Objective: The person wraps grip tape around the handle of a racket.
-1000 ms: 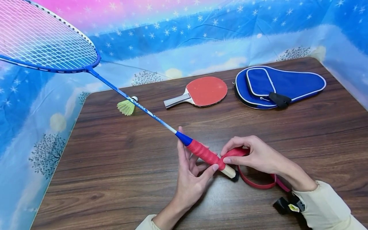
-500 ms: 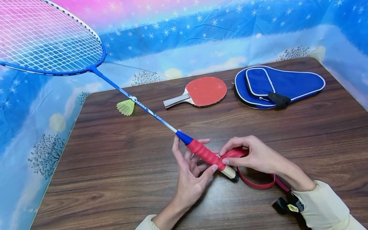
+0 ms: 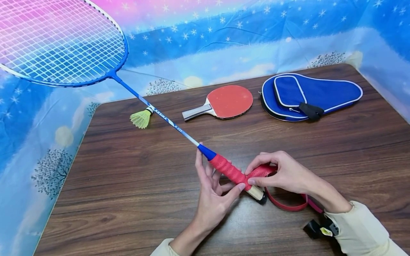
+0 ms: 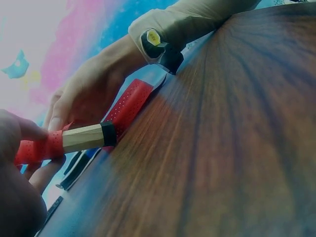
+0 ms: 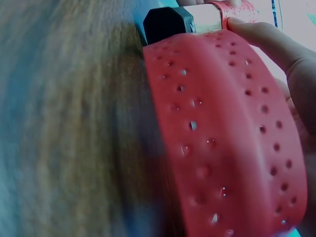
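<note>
A blue badminton racket [image 3: 166, 121] slants across the head view, its strung head at upper left. My left hand [image 3: 213, 199] holds its handle from below, the thumb pressing near the wrap's lower end. Red perforated grip tape [image 3: 229, 169] winds around most of the handle. Bare pale wood [image 4: 83, 138] and a black end cap [image 4: 108, 133] show at the butt. My right hand [image 3: 285, 172] pinches the tape where it leaves the handle. A loose loop of that tape [image 5: 222, 128] hangs beneath the right hand and fills much of the right wrist view.
A yellow shuttlecock [image 3: 141, 118] lies behind the racket shaft. Farther back on the wooden table [image 3: 128, 199] are a red table tennis paddle [image 3: 230, 102] and a blue paddle case [image 3: 330, 94]. A snowflake-patterned cloth [image 3: 205, 42] hangs behind the table.
The racket has turned slightly about its handle, its head shifting right in the head view. The left fingers under the handle have shifted; the right hand has barely moved and keeps its pinch.
</note>
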A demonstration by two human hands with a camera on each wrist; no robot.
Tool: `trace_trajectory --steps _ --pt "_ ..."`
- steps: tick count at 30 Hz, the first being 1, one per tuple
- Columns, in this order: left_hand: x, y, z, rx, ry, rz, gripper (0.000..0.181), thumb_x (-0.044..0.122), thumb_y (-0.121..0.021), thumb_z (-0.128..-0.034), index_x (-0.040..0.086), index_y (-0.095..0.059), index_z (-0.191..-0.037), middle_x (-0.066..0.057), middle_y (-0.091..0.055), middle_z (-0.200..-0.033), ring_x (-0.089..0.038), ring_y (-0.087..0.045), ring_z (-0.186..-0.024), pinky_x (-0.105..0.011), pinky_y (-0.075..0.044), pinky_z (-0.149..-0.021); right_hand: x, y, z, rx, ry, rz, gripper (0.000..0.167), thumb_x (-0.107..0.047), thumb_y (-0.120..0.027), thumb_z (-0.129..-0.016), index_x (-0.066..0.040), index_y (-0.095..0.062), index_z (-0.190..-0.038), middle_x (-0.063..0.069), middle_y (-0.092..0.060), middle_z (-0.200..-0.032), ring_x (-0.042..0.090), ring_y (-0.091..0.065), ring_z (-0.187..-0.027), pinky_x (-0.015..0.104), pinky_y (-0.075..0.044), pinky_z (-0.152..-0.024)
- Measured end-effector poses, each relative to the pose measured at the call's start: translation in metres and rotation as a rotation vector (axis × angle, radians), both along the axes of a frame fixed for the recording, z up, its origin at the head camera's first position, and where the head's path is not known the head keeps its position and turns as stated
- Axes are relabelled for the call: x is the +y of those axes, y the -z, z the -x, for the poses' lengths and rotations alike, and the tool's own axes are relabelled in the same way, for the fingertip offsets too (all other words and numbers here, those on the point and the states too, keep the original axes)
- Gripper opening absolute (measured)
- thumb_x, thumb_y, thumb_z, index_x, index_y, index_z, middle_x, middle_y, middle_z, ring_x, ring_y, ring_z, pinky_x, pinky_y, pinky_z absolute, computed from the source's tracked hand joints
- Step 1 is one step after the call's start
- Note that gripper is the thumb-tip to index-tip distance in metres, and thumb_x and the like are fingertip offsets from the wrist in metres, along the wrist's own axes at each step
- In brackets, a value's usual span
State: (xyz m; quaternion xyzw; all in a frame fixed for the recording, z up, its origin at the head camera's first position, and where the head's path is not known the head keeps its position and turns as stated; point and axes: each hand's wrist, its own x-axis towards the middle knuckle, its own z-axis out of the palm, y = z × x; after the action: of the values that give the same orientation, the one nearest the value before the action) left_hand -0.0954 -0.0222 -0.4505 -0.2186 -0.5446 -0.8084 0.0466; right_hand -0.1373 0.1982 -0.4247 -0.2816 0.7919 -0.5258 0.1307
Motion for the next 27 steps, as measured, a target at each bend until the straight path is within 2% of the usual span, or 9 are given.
trace_trajectory --steps 3,5,7,11,14,19,27 --pt "-0.0005 0.0002 -0.0007 -0.005 0.01 -0.004 0.119 -0.022 -0.067 -0.0787 0.027 0.011 -0.155 -0.02 -0.033 -0.143 -0.046 -0.046 -0.118 -0.051 -0.056 -0.079 -0.0002 0.0007 0.0001 0.013 -0.018 0.036 0.019 -0.023 -0.079 -0.085 -0.025 -0.074 -0.103 -0.005 -0.069 -0.096 0.018 -0.058 -0.084 0.03 -0.05 -0.066" --pt "-0.0011 0.0005 -0.0011 -0.001 0.01 -0.001 0.118 -0.021 -0.067 -0.0798 0.026 0.011 -0.156 -0.021 -0.035 -0.141 -0.047 -0.045 -0.117 -0.051 -0.057 -0.079 0.0004 0.0015 0.0007 0.018 -0.03 0.058 0.019 -0.019 -0.078 -0.085 -0.024 -0.074 -0.103 -0.004 -0.07 -0.095 0.019 -0.057 -0.086 0.029 -0.049 -0.071" --pt "-0.0016 0.0007 -0.0011 0.014 0.01 -0.005 0.116 -0.021 -0.066 -0.0803 0.025 0.01 -0.156 -0.023 -0.037 -0.139 -0.049 -0.045 -0.117 -0.051 -0.056 -0.079 0.0011 0.0026 0.0015 0.021 -0.043 0.083 0.019 -0.015 -0.077 -0.086 -0.022 -0.074 -0.103 -0.003 -0.07 -0.095 0.02 -0.056 -0.088 0.03 -0.047 -0.075" --pt "-0.0022 0.0012 -0.0007 0.047 0.019 -0.032 0.115 -0.023 -0.064 -0.0799 0.025 0.007 -0.157 -0.026 -0.04 -0.135 -0.055 -0.048 -0.114 -0.051 -0.056 -0.078 0.0017 0.0035 0.0022 0.018 -0.048 0.096 0.019 -0.012 -0.075 -0.088 -0.021 -0.074 -0.104 -0.002 -0.07 -0.095 0.02 -0.056 -0.086 0.03 -0.047 -0.073" --pt "-0.0027 0.0018 -0.0011 0.041 0.01 -0.03 0.116 -0.023 -0.064 -0.0799 0.027 0.006 -0.157 -0.026 -0.044 -0.133 -0.056 -0.049 -0.114 -0.049 -0.057 -0.078 0.0017 0.0031 0.0016 0.0 -0.043 0.095 0.018 -0.013 -0.075 -0.088 -0.02 -0.074 -0.105 -0.001 -0.069 -0.098 0.02 -0.058 -0.084 0.029 -0.05 -0.067" --pt "-0.003 0.0013 -0.002 0.018 0.017 -0.032 0.116 -0.022 -0.064 -0.081 0.03 0.007 -0.157 -0.032 -0.046 -0.131 -0.055 -0.052 -0.113 -0.051 -0.055 -0.078 0.0028 0.0005 0.0019 -0.032 -0.034 0.084 0.018 -0.014 -0.075 -0.089 -0.021 -0.074 -0.105 -0.001 -0.069 -0.102 0.02 -0.061 -0.087 0.029 -0.052 -0.069" --pt "-0.0029 0.0005 -0.0009 0.001 0.06 -0.065 0.107 -0.021 -0.063 -0.0828 0.021 0.004 -0.155 -0.031 -0.044 -0.136 -0.053 -0.054 -0.113 -0.053 -0.055 -0.08 0.0036 -0.0009 0.0022 -0.047 -0.034 0.032 0.017 -0.02 -0.076 -0.088 -0.025 -0.074 -0.104 -0.002 -0.069 -0.099 0.02 -0.06 -0.087 0.03 -0.05 -0.068"
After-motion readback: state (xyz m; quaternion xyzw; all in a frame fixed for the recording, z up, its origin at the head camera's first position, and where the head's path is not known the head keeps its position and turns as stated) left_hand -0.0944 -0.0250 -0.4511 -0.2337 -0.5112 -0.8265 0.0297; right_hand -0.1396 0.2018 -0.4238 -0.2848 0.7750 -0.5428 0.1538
